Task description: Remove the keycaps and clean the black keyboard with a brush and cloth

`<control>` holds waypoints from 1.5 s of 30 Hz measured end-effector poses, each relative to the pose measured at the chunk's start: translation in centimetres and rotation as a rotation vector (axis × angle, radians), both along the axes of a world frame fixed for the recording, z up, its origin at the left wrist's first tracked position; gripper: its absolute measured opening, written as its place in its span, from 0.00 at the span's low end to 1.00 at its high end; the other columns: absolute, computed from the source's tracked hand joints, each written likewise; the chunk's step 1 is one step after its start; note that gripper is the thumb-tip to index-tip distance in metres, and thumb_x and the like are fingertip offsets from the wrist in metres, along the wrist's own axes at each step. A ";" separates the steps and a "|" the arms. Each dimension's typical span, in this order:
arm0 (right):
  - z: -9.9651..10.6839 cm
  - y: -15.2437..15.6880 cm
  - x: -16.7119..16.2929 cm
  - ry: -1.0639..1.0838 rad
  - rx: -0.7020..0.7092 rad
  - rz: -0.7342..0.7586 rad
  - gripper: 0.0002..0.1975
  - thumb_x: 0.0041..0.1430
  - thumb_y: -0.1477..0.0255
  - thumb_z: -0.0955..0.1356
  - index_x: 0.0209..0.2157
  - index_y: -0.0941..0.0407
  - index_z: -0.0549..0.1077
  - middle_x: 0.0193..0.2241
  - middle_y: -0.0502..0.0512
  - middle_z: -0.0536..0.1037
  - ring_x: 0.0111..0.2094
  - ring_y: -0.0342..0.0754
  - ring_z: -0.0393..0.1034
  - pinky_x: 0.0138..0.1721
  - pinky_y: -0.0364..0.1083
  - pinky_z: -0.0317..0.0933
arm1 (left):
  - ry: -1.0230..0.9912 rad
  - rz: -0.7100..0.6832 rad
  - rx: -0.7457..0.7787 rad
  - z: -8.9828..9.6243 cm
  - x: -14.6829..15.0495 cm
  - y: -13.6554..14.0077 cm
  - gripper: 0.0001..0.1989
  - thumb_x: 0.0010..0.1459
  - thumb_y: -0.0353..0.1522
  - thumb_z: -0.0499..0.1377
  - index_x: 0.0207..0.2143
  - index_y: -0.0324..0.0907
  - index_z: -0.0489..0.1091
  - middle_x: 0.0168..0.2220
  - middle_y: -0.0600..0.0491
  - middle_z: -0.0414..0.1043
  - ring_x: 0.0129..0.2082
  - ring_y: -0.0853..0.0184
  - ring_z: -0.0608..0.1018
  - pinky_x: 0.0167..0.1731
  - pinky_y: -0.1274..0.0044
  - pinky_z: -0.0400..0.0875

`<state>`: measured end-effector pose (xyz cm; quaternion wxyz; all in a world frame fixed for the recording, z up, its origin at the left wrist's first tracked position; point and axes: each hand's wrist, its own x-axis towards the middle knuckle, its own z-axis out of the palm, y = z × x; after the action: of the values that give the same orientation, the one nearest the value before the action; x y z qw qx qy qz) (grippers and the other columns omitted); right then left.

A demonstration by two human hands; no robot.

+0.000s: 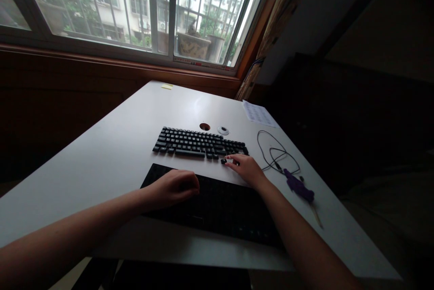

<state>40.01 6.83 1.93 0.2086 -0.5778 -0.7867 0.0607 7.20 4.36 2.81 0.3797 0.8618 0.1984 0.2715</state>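
My left hand (179, 186) is curled over the left part of a black keyboard (220, 204), its thumb against the fingers; anything inside the curl is hidden. My right hand (246, 168) reaches beyond the keyboard, thumb and fingertips closed on a small black keycap (223, 161) at the table surface. Just above it, black keycaps (190, 140) are laid out on the table in keyboard order, with gaps toward the lower right. The dark keyboard face shows little detail, though a few keys seem to show near its lower right.
Right of my right hand lies a looped black cable (271, 161). Near it is a purple cloth-like item (300, 186) with a thin stick (317, 215). Printed paper (259, 113), a yellow note (167, 86) and a round cable hole (205, 126) appear farther back on the white table (111, 145).
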 end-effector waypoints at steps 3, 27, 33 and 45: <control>0.3 -0.4 0.2 0.006 0.014 -0.004 0.15 0.62 0.67 0.71 0.50 0.54 0.79 0.33 0.52 0.81 0.33 0.47 0.76 0.40 0.47 0.69 | 0.002 -0.001 0.004 -0.1 0.0 0.0 0.06 0.64 0.33 0.59 0.37 0.38 0.73 0.33 0.51 0.76 0.31 0.69 0.75 0.32 0.79 0.67; 0.5 -3.9 0.0 -0.324 0.038 0.131 0.30 0.60 0.82 0.62 0.62 0.50 0.68 0.62 0.55 0.70 0.50 0.51 0.75 0.49 0.49 0.73 | 0.005 -0.033 0.039 -0.2 0.1 -0.1 0.04 0.63 0.29 0.59 0.37 0.38 0.72 0.32 0.51 0.76 0.30 0.70 0.75 0.31 0.80 0.67; 0.4 -3.7 -0.3 -0.349 0.006 0.127 0.28 0.62 0.80 0.62 0.62 0.51 0.68 0.62 0.53 0.69 0.51 0.50 0.75 0.52 0.49 0.71 | 0.005 -0.035 0.040 -0.1 0.1 -0.2 0.03 0.63 0.29 0.59 0.36 0.38 0.72 0.33 0.51 0.76 0.31 0.69 0.76 0.32 0.80 0.68; 0.2 -2.7 -0.7 -0.373 -0.009 0.112 0.24 0.66 0.76 0.61 0.62 0.52 0.69 0.62 0.55 0.69 0.49 0.50 0.76 0.49 0.49 0.72 | 0.005 -0.034 0.035 0.1 0.1 -0.3 0.03 0.63 0.29 0.59 0.36 0.38 0.72 0.32 0.51 0.75 0.30 0.70 0.75 0.32 0.80 0.67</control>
<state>39.33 4.12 2.16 0.0528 -0.5354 -0.8423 -0.0325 7.32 4.11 2.87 0.3684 0.8724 0.1796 0.2662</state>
